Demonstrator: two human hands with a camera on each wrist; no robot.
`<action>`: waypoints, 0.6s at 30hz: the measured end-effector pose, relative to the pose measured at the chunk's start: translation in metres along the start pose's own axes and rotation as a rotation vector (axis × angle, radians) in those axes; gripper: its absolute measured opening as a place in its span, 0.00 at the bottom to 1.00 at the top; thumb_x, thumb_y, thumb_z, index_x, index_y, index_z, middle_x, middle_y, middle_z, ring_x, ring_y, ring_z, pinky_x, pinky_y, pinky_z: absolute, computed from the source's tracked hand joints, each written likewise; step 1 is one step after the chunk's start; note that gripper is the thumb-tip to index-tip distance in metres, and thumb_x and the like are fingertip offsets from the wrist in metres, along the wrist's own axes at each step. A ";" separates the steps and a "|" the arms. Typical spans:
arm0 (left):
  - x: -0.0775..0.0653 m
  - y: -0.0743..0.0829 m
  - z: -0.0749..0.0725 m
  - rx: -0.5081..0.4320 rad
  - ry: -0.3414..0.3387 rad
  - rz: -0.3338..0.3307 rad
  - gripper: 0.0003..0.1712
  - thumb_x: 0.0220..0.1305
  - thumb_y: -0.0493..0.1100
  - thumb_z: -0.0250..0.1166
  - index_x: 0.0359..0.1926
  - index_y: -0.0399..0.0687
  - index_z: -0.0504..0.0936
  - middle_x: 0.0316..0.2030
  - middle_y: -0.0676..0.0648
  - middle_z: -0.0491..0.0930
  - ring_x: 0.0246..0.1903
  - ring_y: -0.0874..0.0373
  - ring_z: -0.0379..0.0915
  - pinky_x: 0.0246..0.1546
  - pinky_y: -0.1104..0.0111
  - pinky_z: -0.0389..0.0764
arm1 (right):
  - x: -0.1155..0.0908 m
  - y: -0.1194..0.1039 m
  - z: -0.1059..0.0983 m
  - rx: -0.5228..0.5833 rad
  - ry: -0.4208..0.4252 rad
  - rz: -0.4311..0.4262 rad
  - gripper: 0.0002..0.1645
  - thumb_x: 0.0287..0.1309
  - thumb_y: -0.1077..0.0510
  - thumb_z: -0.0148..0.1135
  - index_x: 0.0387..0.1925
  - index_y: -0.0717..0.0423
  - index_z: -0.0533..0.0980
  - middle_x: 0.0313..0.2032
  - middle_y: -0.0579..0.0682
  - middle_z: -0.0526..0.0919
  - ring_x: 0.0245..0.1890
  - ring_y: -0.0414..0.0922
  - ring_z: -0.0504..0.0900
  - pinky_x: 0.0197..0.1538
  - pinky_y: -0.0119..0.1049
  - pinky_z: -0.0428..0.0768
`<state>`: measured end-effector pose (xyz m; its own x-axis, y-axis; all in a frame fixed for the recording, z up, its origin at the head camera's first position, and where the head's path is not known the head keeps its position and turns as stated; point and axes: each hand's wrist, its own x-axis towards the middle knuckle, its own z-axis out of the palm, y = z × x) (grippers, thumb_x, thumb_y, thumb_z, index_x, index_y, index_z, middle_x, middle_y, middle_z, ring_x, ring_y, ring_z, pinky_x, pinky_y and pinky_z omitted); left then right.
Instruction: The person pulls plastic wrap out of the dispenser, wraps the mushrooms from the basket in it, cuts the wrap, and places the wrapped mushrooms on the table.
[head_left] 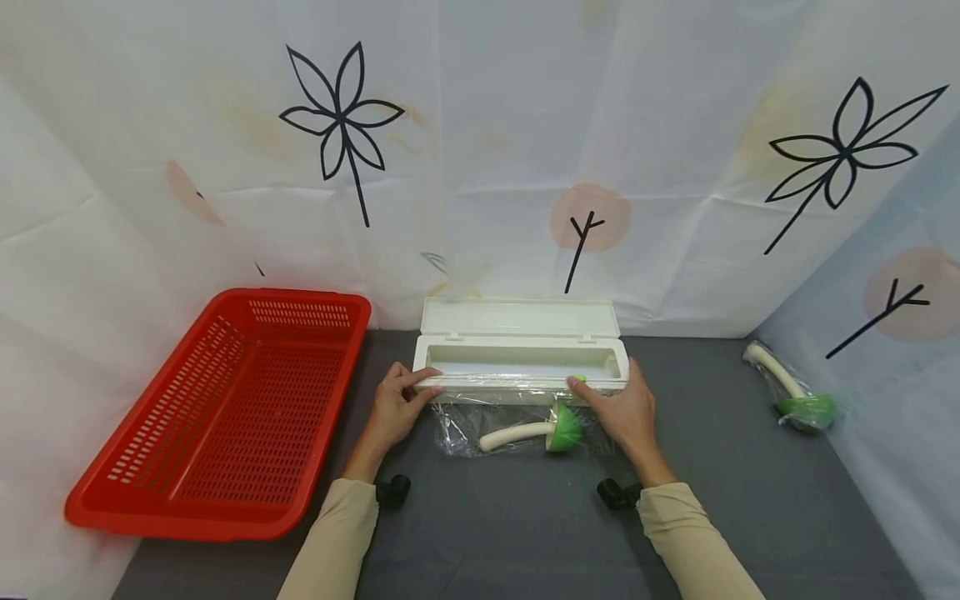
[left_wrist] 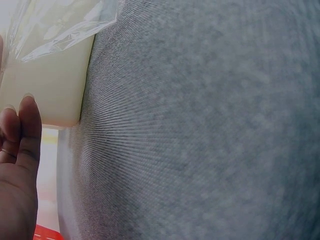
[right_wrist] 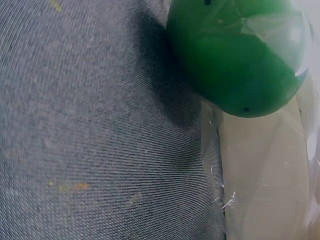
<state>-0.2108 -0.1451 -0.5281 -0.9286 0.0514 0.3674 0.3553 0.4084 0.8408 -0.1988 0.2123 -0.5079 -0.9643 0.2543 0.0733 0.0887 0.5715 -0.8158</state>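
Observation:
A long white box [head_left: 521, 343] stands at the table's back with its hinged lid [head_left: 517, 317] raised. My left hand [head_left: 393, 407] holds its left front corner, thumb and forefinger at the rim. My right hand [head_left: 628, 414] grips the right end, thumb on the front rim. Between the hands, a clear plastic bag [head_left: 457, 429] spreads over the rim and down the front. Inside it is a mushroom-shaped toy [head_left: 567, 428] with a green cap and white stem. The left wrist view shows fingertips [left_wrist: 30, 107] against the box. In the right wrist view, the green cap [right_wrist: 235, 60] fills the top.
To the left, a red plastic basket [head_left: 341, 367] sits on the grey cloth-covered table [head_left: 487, 533]. A second bagged green-and-white mushroom toy [head_left: 802, 408] lies by the right wall. Right behind the box hangs a patterned white cloth [head_left: 495, 167].

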 end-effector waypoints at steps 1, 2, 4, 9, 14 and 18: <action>0.000 0.000 0.000 0.001 0.001 -0.001 0.18 0.54 0.36 0.78 0.48 0.41 0.90 0.27 0.46 0.64 0.24 0.59 0.63 0.25 0.74 0.66 | 0.000 0.000 0.000 0.002 0.005 -0.002 0.60 0.51 0.32 0.74 0.74 0.56 0.59 0.59 0.62 0.73 0.59 0.61 0.72 0.58 0.62 0.70; 0.000 0.000 0.000 0.002 0.001 -0.002 0.18 0.54 0.36 0.78 0.48 0.41 0.90 0.27 0.46 0.64 0.24 0.59 0.63 0.25 0.74 0.66 | 0.000 0.000 0.000 0.004 0.013 -0.007 0.59 0.52 0.33 0.74 0.74 0.57 0.59 0.58 0.63 0.74 0.58 0.61 0.73 0.57 0.61 0.71; 0.000 0.000 0.000 0.001 0.003 -0.001 0.18 0.54 0.36 0.78 0.48 0.41 0.90 0.27 0.46 0.63 0.24 0.59 0.63 0.25 0.74 0.66 | 0.001 0.001 0.000 0.021 0.046 -0.019 0.53 0.56 0.38 0.73 0.73 0.60 0.63 0.55 0.65 0.77 0.54 0.61 0.76 0.53 0.58 0.73; 0.001 -0.001 0.000 0.000 0.005 0.017 0.17 0.55 0.36 0.77 0.47 0.41 0.90 0.27 0.46 0.63 0.24 0.59 0.63 0.25 0.74 0.66 | 0.003 0.003 -0.006 0.163 0.105 -0.018 0.38 0.65 0.56 0.68 0.71 0.66 0.67 0.56 0.69 0.80 0.49 0.59 0.81 0.42 0.29 0.76; 0.000 -0.002 0.000 -0.001 0.014 0.031 0.18 0.53 0.35 0.78 0.47 0.40 0.90 0.26 0.46 0.63 0.24 0.60 0.62 0.25 0.75 0.65 | 0.004 0.003 -0.017 0.284 0.010 0.035 0.34 0.71 0.60 0.60 0.73 0.68 0.63 0.67 0.68 0.71 0.62 0.58 0.75 0.44 0.18 0.73; 0.000 -0.002 0.000 -0.003 0.011 0.040 0.18 0.54 0.36 0.78 0.47 0.40 0.90 0.26 0.46 0.63 0.24 0.60 0.62 0.25 0.74 0.65 | 0.004 0.004 -0.024 0.290 -0.061 0.055 0.33 0.76 0.59 0.54 0.74 0.67 0.59 0.70 0.66 0.66 0.67 0.56 0.70 0.58 0.34 0.74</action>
<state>-0.2113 -0.1458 -0.5295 -0.9127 0.0578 0.4046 0.3920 0.4039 0.8266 -0.1964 0.2344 -0.4969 -0.9741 0.2261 -0.0029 0.0747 0.3097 -0.9479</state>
